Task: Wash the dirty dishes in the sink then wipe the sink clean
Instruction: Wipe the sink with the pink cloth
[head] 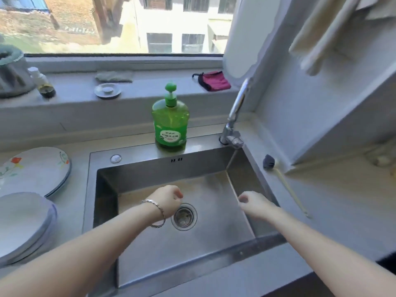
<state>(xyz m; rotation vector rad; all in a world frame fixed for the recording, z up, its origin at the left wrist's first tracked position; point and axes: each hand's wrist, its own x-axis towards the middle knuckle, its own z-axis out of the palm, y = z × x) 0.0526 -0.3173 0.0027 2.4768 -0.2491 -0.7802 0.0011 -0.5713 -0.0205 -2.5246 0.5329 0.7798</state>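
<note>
Left grip (pixel 168 199), right grip (pixel 256 203) curled — above sink (pixel 150 166).

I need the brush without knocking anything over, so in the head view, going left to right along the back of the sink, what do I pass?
flowered plates → green soap bottle → tap → brush

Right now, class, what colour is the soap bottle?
The bottle is green, pump too; head view.
</note>
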